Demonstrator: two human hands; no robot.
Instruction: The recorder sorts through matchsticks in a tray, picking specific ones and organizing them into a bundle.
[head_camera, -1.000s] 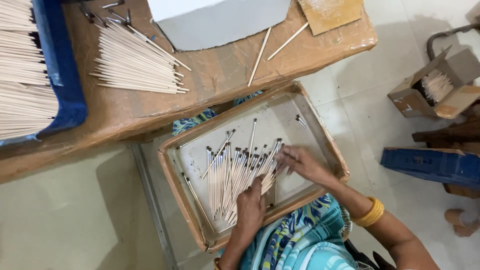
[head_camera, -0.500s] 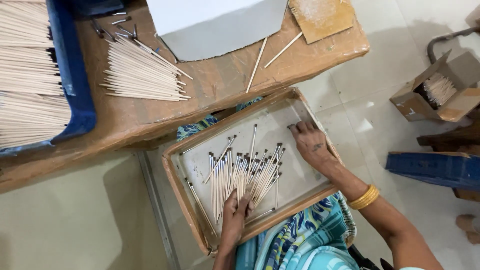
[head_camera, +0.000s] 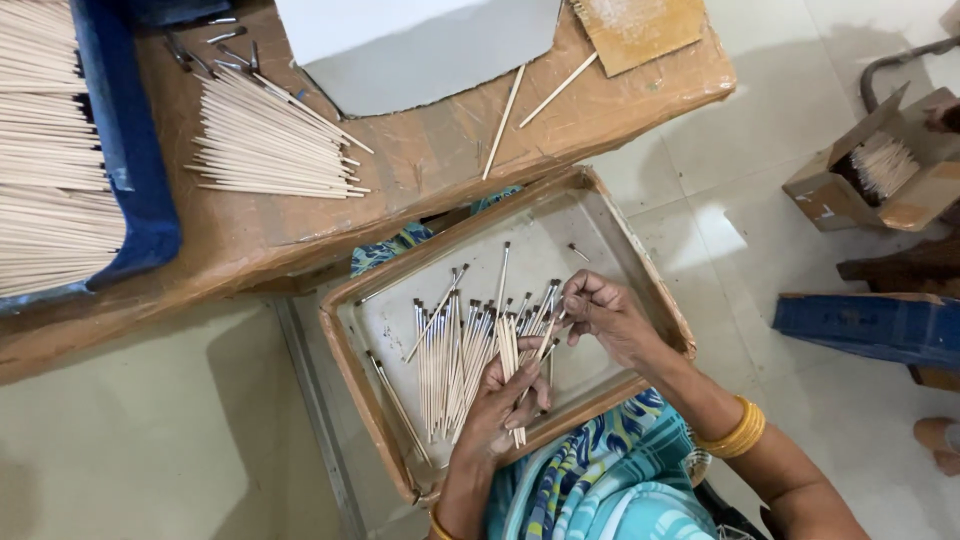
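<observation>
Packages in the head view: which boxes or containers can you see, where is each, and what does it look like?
Cardboard box: on the floor, far right; brown, open, holding pale sticks.
Blue bin: left on the table; blue walls, full of pale sticks.
Tray: on the lap; shallow, brown rim, grey inside, holding dark-tipped sticks.
No labels, signs or screens show.

An open brown cardboard box (head_camera: 880, 175) stands on the floor at the right edge of the frame, its flaps spread, with pale sticks bundled inside. Below it, at mid right, lies a flat blue rectangular carton (head_camera: 870, 328), partly cut off by the frame edge. No labels, signs or screens show.
</observation>
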